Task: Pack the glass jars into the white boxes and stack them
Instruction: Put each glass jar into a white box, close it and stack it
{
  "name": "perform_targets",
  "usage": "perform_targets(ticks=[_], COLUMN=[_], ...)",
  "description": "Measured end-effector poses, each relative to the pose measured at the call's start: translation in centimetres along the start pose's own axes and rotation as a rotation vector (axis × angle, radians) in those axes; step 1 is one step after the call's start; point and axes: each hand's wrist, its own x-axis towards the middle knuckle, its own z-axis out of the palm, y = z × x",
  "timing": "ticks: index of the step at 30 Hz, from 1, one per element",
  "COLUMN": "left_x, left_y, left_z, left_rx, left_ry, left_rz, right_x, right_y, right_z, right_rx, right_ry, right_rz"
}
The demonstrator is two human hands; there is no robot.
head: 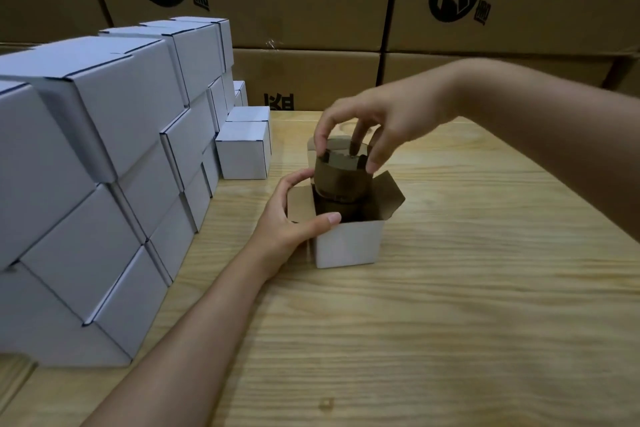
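Now our right hand [377, 121] curls its fingers [379, 152] round the top of the jar [341, 173], which sits partway into the box [349, 246] that our left hand [287, 222] grips. If tilted, the jar could snag a flap [391, 194], or slip and crack.

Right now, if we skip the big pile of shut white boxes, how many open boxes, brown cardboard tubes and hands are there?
Open white box: 1
Brown cardboard tube: 1
Hands: 2, the left hand and the right hand
Total: 4
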Motion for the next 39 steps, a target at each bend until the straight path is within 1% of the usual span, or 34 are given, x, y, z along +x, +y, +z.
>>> perform_targets(ticks=[6,10,13,15,18,20,21,22,23,24,26,27,28,29,30,31,32,33,35,39], left_x=[0.0,0.1,0.2,0.3,0.3,0.3,0.3,0.3,0.2,0.2,0.1,0.1,0.1,0.1,0.1,0.2,0.2,0.3,0.3,0.2], left_y=[0.2,-0.1,-0.3,-0.4,-0.4,-0.4,-0.4,-0.4,-0.4,-0.3,-0.3,-0.3,-0.3,-0.3,-0.3,-0.3,-0.3,-0.4,-0.6,-0.5], left_z=[0.1,0.0,0.0,0.0,0.0,0.0,0.0,0.0,-0.1,-0.1,-0.1,-0.1,-0.1,-0.1,-0.1,-0.1,-0.1,-0.1,-0.2,0.0], left_rx=[-0.058,-0.086,-0.080,-0.088,-0.084,-0.078,-0.072,-0.058,-0.041,-0.033,-0.036,-0.037,-0.033,-0.025,-0.017,-0.013,-0.014,-0.019,-0.042,-0.083], left_ry=[-0.006,-0.023,-0.012,-0.016,-0.022,-0.026,-0.027,-0.025,-0.020,-0.015,-0.015,-0.016,-0.017,-0.018,-0.017,-0.018,-0.022,-0.026,-0.037,-0.052], left_rz=[0.015,0.019,0.020,0.024,0.035,0.031,0.031,0.036,0.041,0.041,0.031,0.028,0.029,0.031,0.032,0.031,0.031,0.034,0.044,0.096], right_x=[0.3,1.0,1.6,2.1,2.5,2.3,1.9,1.2,0.5,-0.3,-1.5,-1.6,-1.2,-0.5,0.4,1.2,1.8,2.3,2.6,2.7], right_y=[0.3,0.5,0.8,1.1,1.3,1.2,1.2,1.3,1.6,1.9,3.2,4.0,4.9,5.5,6.1,6.7,7.0,7.2,6.9,6.2], right_z=[2.6,4.3,5.6,6.0,6.1,5.8,5.6,5.3,5.2,5.3,6.4,7.6,9.0,10.6,12.2,13.7,14.7,15.4,15.9,16.3], right_rx=[-0.094,-0.296,-0.322,-0.386,-0.447,-0.435,-0.391,-0.312,-0.198,-0.037,0.430,0.699,0.953,1.163,1.324,1.444,1.529,1.585,1.602,1.476], right_ry=[0.011,0.034,0.068,0.087,0.073,0.062,0.081,0.151,0.286,0.482,0.973,1.192,1.354,1.448,1.473,1.443,1.382,1.304,1.158,0.938], right_rz=[-0.004,0.006,0.036,0.060,0.091,0.087,0.072,0.038,-0.026,-0.124,-0.309,-0.331,-0.289,-0.205,-0.108,-0.034,-0.003,-0.011,-0.081,-0.194])
